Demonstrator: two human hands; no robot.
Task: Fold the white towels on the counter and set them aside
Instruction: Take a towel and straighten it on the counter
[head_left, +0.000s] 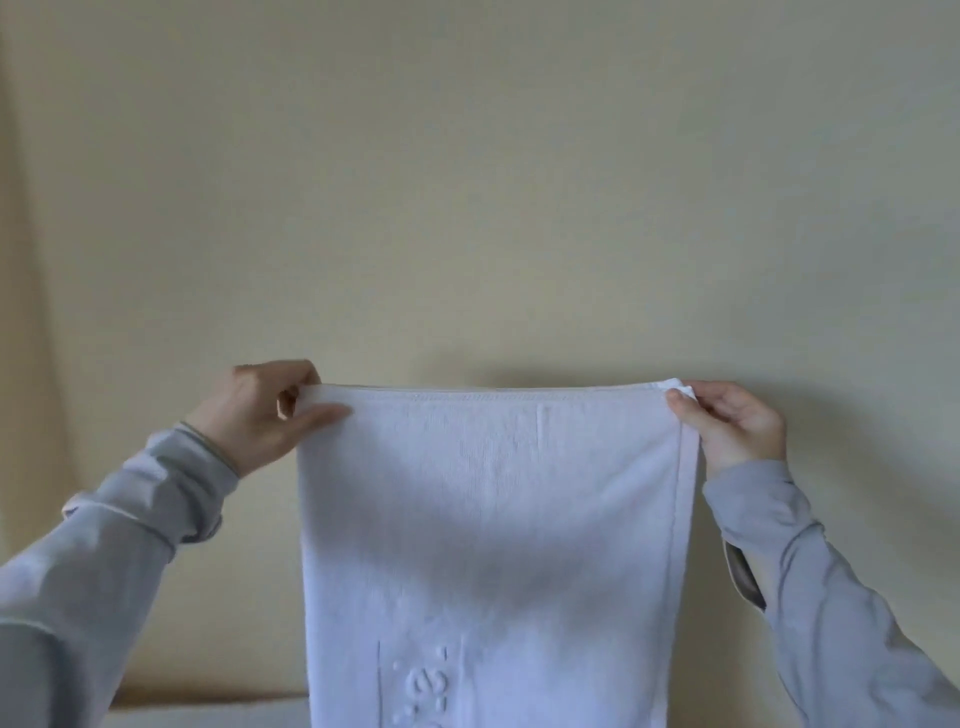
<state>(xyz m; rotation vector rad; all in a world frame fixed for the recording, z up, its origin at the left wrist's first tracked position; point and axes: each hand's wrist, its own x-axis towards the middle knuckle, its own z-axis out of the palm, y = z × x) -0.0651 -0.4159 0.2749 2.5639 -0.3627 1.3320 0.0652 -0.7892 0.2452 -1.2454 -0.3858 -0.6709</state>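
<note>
While the white terry-cloth towel (493, 519) hangs long side down in the air, the left hand (260, 415) pinches its top left corner, the right hand (732, 426) its top right, level and well apart.

In the middle a white rectangular terry towel (493, 519) hanging upright before the plain cream wall (467, 182), left hand (260, 415) pinching its top left corner, right hand (732, 423) pinching its top right corner, top edge level between them, pale flat ledge (208, 714) low at the left, below the left arm.
</note>
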